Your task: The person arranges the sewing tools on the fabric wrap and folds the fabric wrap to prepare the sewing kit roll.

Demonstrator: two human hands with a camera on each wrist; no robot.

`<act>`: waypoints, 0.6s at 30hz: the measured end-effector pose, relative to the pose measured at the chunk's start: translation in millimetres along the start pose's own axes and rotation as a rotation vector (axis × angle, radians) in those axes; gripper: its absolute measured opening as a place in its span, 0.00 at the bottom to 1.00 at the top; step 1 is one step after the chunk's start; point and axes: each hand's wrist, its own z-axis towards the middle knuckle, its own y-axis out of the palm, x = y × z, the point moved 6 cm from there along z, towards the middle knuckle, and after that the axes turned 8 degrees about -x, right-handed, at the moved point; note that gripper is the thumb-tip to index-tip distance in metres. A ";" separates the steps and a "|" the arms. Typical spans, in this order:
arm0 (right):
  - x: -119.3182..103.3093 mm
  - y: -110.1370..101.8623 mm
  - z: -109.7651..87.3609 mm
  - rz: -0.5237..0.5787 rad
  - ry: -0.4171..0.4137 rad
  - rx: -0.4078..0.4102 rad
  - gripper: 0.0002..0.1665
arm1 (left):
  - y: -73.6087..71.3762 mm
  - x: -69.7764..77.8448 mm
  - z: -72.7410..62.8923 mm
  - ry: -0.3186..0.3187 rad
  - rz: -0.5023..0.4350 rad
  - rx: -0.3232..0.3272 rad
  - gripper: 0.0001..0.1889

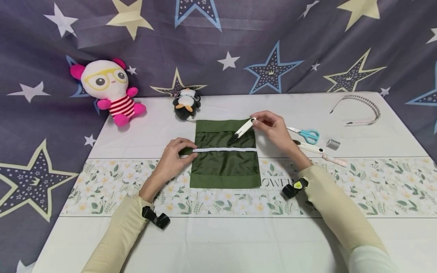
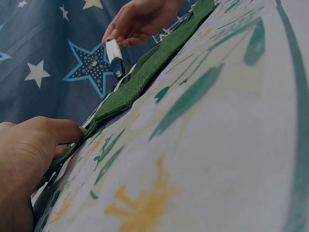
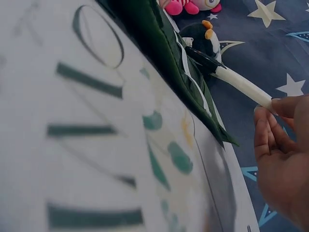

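A dark green cloth (image 1: 225, 163) lies flat, with folded bands at its top and bottom edges and a narrow white strip (image 1: 223, 149) running across its middle. My left hand (image 1: 174, 154) pinches the cloth's left edge beside the strip's end, and a bit of green shows between thumb and fingers. My right hand (image 1: 273, 129) is over the cloth's upper right corner. Its thumb and fingers pinch the end of a slim white pen-like tool (image 1: 245, 128) with a black tip. The tool slants down to the left, its tip just above the strip.
Right of the cloth lie scissors with blue handles (image 1: 308, 135), another white tool (image 1: 311, 147), a grey thread spool (image 1: 333, 144) and a small pink stick-like item (image 1: 334, 160). A headband (image 1: 370, 108) lies farther back. A panda plush (image 1: 116, 91) and a penguin plush (image 1: 186, 105) sit at the rear.
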 end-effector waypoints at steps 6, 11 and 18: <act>0.0 6.9 5.8 0.025 0.014 -0.020 0.14 | 0.2 0.8 0.3 0.000 -0.005 -0.003 0.11; 2.1 11.0 10.9 0.022 0.022 -0.026 0.14 | 0.0 1.0 0.3 0.001 -0.003 -0.006 0.11; 5.9 18.9 19.8 0.023 0.046 -0.045 0.14 | -0.6 1.2 -0.1 0.006 0.004 0.003 0.11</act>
